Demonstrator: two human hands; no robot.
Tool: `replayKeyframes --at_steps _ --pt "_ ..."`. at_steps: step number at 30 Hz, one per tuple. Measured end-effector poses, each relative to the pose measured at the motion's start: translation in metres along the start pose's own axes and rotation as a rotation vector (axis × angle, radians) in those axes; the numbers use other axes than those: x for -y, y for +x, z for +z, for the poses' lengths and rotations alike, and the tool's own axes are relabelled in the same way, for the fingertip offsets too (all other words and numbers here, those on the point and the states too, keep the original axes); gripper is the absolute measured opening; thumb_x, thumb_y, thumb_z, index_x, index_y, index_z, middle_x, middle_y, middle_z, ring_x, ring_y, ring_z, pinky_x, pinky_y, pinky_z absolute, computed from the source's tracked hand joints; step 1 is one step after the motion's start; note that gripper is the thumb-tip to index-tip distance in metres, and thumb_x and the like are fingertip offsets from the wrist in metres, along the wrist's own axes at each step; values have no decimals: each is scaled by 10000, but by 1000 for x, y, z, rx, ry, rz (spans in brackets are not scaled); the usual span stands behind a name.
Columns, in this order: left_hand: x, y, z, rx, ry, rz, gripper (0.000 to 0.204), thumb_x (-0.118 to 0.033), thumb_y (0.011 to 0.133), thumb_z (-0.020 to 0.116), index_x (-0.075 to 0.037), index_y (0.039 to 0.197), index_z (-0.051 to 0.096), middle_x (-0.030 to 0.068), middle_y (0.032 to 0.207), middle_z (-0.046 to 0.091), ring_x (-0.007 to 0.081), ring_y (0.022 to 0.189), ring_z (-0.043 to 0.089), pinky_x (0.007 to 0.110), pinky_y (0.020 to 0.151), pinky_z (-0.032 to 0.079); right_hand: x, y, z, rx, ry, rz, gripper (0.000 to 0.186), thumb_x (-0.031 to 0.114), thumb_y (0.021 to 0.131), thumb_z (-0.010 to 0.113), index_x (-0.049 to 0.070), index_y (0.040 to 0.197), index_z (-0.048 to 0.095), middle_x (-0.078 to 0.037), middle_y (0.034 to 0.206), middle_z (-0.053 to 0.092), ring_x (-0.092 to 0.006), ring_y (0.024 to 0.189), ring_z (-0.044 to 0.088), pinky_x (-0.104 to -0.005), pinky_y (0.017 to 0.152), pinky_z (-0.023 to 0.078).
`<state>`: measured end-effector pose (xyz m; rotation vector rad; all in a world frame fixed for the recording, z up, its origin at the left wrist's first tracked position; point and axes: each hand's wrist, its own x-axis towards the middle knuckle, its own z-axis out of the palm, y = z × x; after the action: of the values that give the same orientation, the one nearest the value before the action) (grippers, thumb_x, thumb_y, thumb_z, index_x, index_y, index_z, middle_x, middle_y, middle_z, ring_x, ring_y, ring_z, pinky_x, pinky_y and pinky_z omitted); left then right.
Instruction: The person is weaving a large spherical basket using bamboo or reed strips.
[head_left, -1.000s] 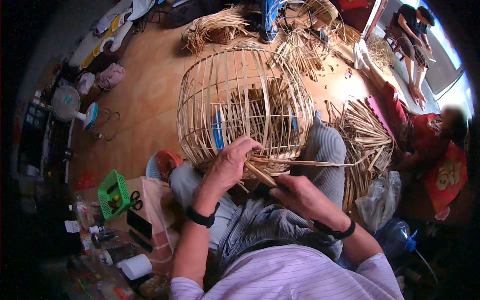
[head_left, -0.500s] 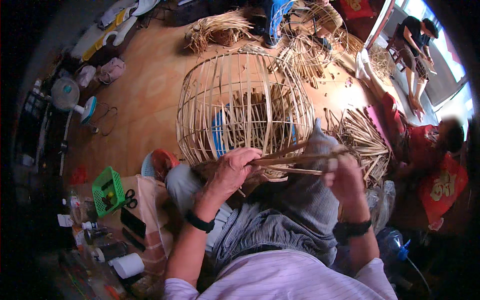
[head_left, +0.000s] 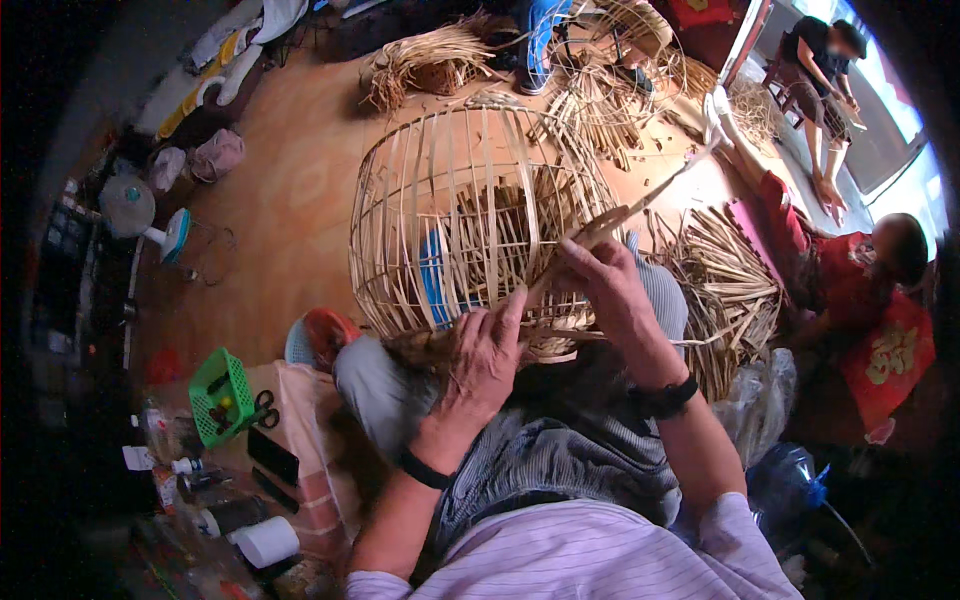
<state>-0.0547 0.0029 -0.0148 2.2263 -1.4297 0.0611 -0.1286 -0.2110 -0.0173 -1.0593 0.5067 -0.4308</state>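
Note:
An openwork cage-like basket (head_left: 487, 165) of thin ribs and hoops lies in front of my knees, its woven edge (head_left: 415, 348) against my lap. My left hand (head_left: 478, 362) is closed on that edge, thumb pointing up along a strip. My right hand (head_left: 615, 290) pinches a long, flat tan strip (head_left: 668, 184) between thumb and fingers; its free end reaches up and to the right. Other thin strips run below my right hand toward the right. Through the ribs show cut stalks and something blue (head_left: 432, 265). The fingers partly hide where the strip meets the edge.
Dried stalks (head_left: 735, 270) lie piled at right, with bundles (head_left: 430, 55) beyond the basket. A green plastic basket (head_left: 222, 395), scissors (head_left: 265, 410) and a white cup (head_left: 268, 541) stand at left. Fans (head_left: 175, 237) stand farther left. A person in red (head_left: 850, 270) sits at right.
My right hand has come left, closer to my left hand, and the strip now points up to the right. My left hand has shifted slightly lower.

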Motion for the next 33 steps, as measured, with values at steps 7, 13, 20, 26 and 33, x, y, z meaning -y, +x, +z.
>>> replayKeyframes --at_steps 7,13,20,26,33 --pt "-18 0 23 51 674 50 475 -168 969 570 54 1388 595 154 1114 659 268 1008 621 424 940 489 20 25 29 394 -397 -194 199 118 1035 744 -21 1167 693 -96 1006 767 -146 938 702 -336 855 576" --pt "-10 8 38 59 677 -28 271 -193 979 575 -54 1196 658 94 1024 632 249 975 623 433 905 469 19 9 39 420 -1198 -553 130 86 947 719 -6 1039 723 -234 852 716 -401 794 730 -469 686 564" --pt "5 7 43 -22 200 -49 329 -274 926 721 -62 1179 713 163 1119 686 374 1094 618 503 989 458 -10 14 40 294 -1436 -771 154 115 899 680 26 1025 669 -192 761 611 -441 742 655 -529 602 485" --pt "-3 6 31 -112 40 -64 278 -245 940 731 -47 1134 720 166 1116 662 359 1109 606 500 973 459 -16 14 42 192 -1305 -560 86 97 912 663 26 937 622 -241 774 625 -467 753 671 -512 647 505" --pt "6 5 30 -90 160 -18 267 -173 939 714 -20 1156 688 144 1073 634 330 1056 612 478 955 473 -16 -11 19 227 -811 -460 385 -43 983 685 17 1351 589 -163 936 692 -224 698 615 -369 650 515"
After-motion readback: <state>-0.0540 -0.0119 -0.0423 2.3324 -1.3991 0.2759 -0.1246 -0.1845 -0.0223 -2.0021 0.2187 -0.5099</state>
